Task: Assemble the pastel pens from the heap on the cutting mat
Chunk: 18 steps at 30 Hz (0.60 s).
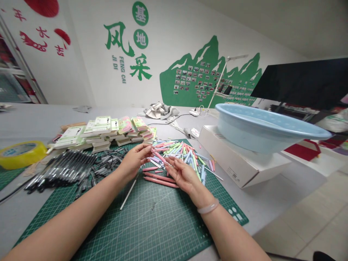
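Bare forearms [67, 221] reach up from the bottom of my remote view, with a pale bangle [208, 206] on the right wrist. Both reach over a green cutting mat [152, 224]. The left grip [134, 161] curls, its fingers bunched toward the right, while the right grip [183, 175] stands half spread, its fingers angled back toward the left. Between them a slim pink pen barrel [159, 156] slants across, one end at the right grip's fingertips [170, 164]. From here I cannot tell whether either grip is pinching it.

Just past the right grip, a loose heap of pastel pen barrels [179, 154] spreads over the mat. Three longer pink barrels [160, 179] lie just below the grips, near a white stick [128, 194] and a small metal part [153, 206]. Left of the left grip, loose black pen parts [107, 163] sit beside a bank of black pens [62, 170]. Beyond both grips, stacked packaged cards [108, 132] rest on the grey worktop [40, 119], with a yellow tape roll [21, 154] farther left. Right of the right grip, a pale blue basin [272, 127] sits on a white carton [239, 159].
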Tool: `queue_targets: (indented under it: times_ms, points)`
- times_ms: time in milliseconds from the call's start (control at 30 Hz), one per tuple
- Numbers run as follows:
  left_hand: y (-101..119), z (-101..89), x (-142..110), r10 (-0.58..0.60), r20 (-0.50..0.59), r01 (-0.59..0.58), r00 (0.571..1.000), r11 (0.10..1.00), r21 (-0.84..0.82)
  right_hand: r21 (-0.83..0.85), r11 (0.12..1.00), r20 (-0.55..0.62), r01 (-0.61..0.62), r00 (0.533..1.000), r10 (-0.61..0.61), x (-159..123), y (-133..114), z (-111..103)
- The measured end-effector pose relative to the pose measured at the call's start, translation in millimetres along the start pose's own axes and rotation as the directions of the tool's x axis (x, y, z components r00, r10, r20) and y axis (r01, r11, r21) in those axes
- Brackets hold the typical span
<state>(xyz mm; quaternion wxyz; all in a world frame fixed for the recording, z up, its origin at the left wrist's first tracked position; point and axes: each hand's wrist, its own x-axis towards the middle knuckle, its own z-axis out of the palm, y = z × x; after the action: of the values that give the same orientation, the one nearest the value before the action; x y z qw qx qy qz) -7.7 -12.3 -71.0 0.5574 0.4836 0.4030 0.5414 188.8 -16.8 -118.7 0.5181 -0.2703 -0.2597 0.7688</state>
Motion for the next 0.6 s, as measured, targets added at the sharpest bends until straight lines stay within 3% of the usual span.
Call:
queue_targets:
  times_ms: [133, 267, 500, 600]
  points:
    - [-8, -4.1, 4, -0.130, 0.009, 0.130, 0.991, 0.983, -0.127, -0.191, 0.975, 0.054, 0.112, 0.993, -0.103, -3, 1, 4]
    - [-14, -6.1, 5, -0.209, 0.013, 0.206, 0.978, 0.951, -0.229, -0.376, 0.883, 0.124, 0.282, 0.959, -0.254, -6, -1, 9]
    - [-20, -7.2, 4, -0.273, 0.095, 0.289, 0.957, 0.921, -0.263, -0.559, 0.785, 0.258, 0.267, 0.956, -0.142, -15, -6, 22]
    - [-16, -11.3, 7, -0.271, 0.044, 0.274, 0.962, 0.932, -0.238, -0.540, 0.793, 0.246, 0.284, 0.954, -0.174, -13, -6, 19]
